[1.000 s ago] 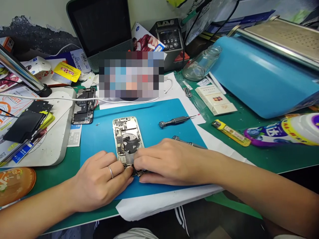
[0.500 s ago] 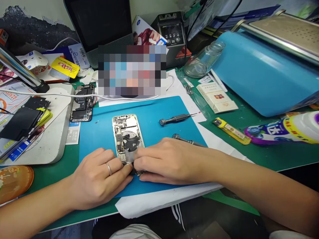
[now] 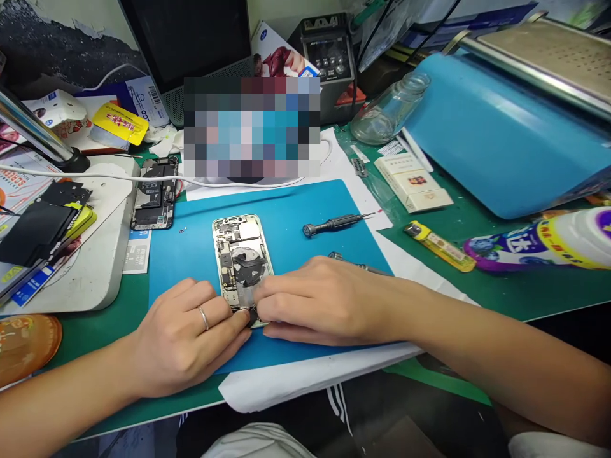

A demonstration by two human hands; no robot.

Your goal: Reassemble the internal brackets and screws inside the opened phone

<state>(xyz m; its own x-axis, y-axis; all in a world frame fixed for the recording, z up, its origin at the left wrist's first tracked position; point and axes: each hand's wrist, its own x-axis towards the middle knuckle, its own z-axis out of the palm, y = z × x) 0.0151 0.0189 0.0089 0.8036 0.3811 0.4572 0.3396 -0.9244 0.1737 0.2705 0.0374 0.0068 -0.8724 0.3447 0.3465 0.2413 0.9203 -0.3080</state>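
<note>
An opened phone (image 3: 245,232) lies on a blue mat (image 3: 305,203), its inner boards and a round dark-and-silver area exposed. My left hand (image 3: 184,337), with a ring on one finger, is closed at the phone's lower left edge, thumb and forefinger pressing on its bottom end. At the lower right of the phone, my right hand (image 3: 319,302) has its fingers pinched together over the inside. Whatever they hold is hidden. One screwdriver (image 3: 334,224) lies on the mat beyond my right hand; a second screwdriver (image 3: 358,263) is partly covered by that hand.
Another opened phone (image 3: 155,194) lies left of the mat, under a white cable (image 3: 229,185). On the right are a cigarette box (image 3: 413,181), a yellow cutter (image 3: 439,246), a bottle (image 3: 539,242) and a glass jar (image 3: 391,111). An orange-brown container (image 3: 28,350) stands at the left.
The whole view has shifted slightly. My right fingers have moved a little at the phone's lower end, showing more of its bottom edge. Both hands stay on the phone.
</note>
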